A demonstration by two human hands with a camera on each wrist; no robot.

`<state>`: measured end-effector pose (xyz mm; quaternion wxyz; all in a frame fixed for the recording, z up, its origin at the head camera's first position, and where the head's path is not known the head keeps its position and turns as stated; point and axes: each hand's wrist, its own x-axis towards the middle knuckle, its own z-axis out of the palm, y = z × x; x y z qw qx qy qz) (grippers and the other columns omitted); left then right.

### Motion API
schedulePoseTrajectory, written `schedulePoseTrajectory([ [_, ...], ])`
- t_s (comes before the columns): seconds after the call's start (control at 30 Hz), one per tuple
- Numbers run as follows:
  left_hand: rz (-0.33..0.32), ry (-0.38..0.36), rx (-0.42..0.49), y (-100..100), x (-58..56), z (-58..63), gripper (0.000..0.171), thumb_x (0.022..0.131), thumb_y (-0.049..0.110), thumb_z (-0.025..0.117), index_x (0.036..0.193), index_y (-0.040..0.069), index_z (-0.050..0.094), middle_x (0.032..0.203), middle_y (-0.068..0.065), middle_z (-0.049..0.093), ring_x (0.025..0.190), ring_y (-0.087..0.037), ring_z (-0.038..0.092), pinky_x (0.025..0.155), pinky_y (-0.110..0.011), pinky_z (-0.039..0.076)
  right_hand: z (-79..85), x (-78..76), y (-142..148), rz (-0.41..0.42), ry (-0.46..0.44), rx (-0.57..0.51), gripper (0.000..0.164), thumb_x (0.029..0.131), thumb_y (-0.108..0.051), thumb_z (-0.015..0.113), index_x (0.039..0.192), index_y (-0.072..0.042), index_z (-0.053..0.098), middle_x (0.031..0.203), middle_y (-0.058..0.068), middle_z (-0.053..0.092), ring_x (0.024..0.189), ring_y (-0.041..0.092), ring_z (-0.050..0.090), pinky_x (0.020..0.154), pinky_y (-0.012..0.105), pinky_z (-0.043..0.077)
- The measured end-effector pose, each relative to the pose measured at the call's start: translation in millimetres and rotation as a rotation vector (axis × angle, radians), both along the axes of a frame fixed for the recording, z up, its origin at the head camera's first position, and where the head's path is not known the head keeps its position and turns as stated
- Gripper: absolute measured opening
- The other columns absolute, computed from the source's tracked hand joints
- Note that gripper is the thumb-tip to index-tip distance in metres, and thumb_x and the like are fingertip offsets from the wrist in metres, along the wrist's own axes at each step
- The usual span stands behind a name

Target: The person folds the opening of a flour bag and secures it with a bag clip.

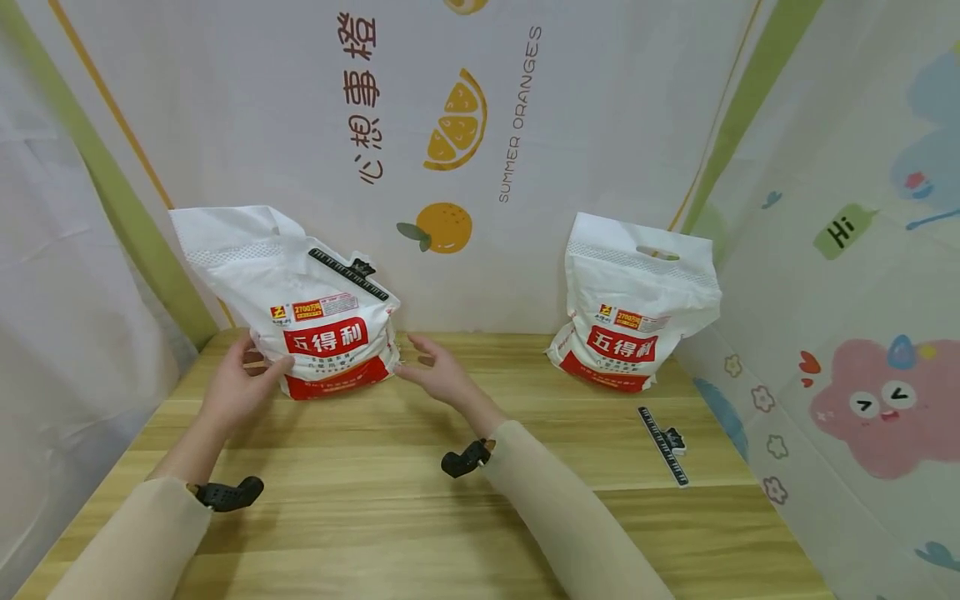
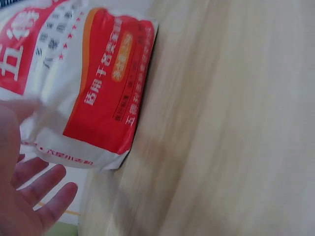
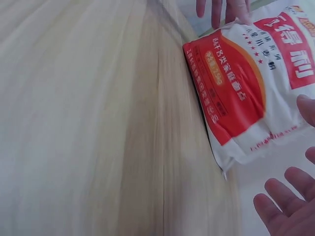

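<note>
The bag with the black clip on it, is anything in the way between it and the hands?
Nothing visible is in the way. The left hand is right beside one side of the bag, the right hand beside the other. The black clip is up near its top, away from both hands.

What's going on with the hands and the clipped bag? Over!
Left hand and right hand flanking clipped bag. Bag standing, black clip at upper right. Second bag, loose clip off right, not in the way.
</note>
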<state>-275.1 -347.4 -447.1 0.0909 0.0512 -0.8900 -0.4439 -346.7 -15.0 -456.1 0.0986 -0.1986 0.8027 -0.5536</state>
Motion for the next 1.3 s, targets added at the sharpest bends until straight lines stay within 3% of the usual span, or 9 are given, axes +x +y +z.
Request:
schedulePoseTrajectory([
  [0.07,0.021,-0.005,-0.036,1.5,8.8,-0.2,0.084,0.111,0.048,0.059,0.165,-0.009,0.03,0.155,-0.04,0.048,0.135,-0.062,0.057,0.099,-0.057,0.061,1.7,4.5,12.7,-0.001,-0.001,0.009,0.073,0.103,-0.032,0.076,0.168,-0.017,0.046,0.174,0.014,0.045,0.155,0.047,0.048,0.115,0.063,0.053],
  [0.13,0.036,0.006,-0.067,3.7,17.6,-1.6,0.076,0.112,0.044,0.059,0.159,-0.012,0.038,0.151,-0.04,0.054,0.132,-0.061,0.061,0.087,-0.037,0.063,2.5,8.7,25.1,0.007,0.006,0.014,0.073,0.103,-0.033,0.077,0.168,-0.018,0.046,0.174,0.013,0.044,0.156,0.047,0.047,0.115,0.064,0.052],
  [0.23,0.037,0.017,-0.091,9.8,28.8,-2.7,0.066,0.112,0.04,0.06,0.152,-0.01,0.049,0.145,-0.036,0.061,0.127,-0.056,0.066,0.075,-0.018,0.051,4.5,15.4,42.7,0.018,0.023,0.038,0.073,0.104,-0.036,0.076,0.168,-0.021,0.046,0.175,0.009,0.043,0.157,0.044,0.046,0.119,0.062,0.05],
  [0.5,-0.14,0.007,-0.059,44.3,46.6,14.8,0.064,0.11,0.044,0.066,0.156,0.003,0.052,0.149,-0.028,0.063,0.131,-0.047,0.065,0.08,-0.023,0.057,11.4,35.4,88.5,0.034,0.014,0.025,0.077,0.101,-0.047,0.079,0.168,-0.035,0.045,0.177,0.001,0.041,0.162,0.038,0.041,0.127,0.064,0.04],
  [0.73,-0.31,0.069,0.024,83.7,52.6,31.7,0.058,0.108,0.031,0.072,0.156,0.006,0.052,0.152,-0.023,0.062,0.128,-0.042,0.07,0.084,-0.022,0.061,23.2,54.6,125.6,0.033,0.019,-0.018,0.079,0.101,-0.039,0.079,0.17,-0.026,0.042,0.178,0.008,0.038,0.16,0.042,0.043,0.125,0.063,0.043],
  [0.9,-0.396,0.096,0.055,108.0,49.7,41.0,0.058,0.106,0.027,0.074,0.158,0.009,0.053,0.151,-0.02,0.064,0.128,-0.038,0.071,0.089,-0.022,0.061,29.0,65.0,152.1,-0.005,0.015,-0.041,0.076,0.103,-0.032,0.079,0.169,-0.023,0.043,0.178,0.01,0.037,0.159,0.044,0.044,0.12,0.063,0.048],
  [1.03,-0.428,0.117,0.074,123.4,43.5,47.5,0.058,0.106,0.027,0.076,0.158,0.014,0.054,0.15,-0.016,0.065,0.127,-0.035,0.072,0.091,-0.023,0.061,28.4,70.7,171.5,-0.032,0.018,-0.046,0.075,0.103,-0.03,0.078,0.169,-0.021,0.044,0.178,0.01,0.037,0.158,0.045,0.045,0.119,0.062,0.05],
  [1.3,-0.457,0.11,0.073,152.0,26.2,53.8,0.06,0.103,0.031,0.077,0.157,0.017,0.055,0.148,-0.01,0.067,0.127,-0.03,0.072,0.096,-0.033,0.06,28.4,77.4,210.7,-0.107,0.138,-0.019,0.07,0.103,-0.023,0.078,0.165,-0.008,0.048,0.171,0.017,0.048,0.15,0.049,0.054,0.116,0.055,0.055],
])
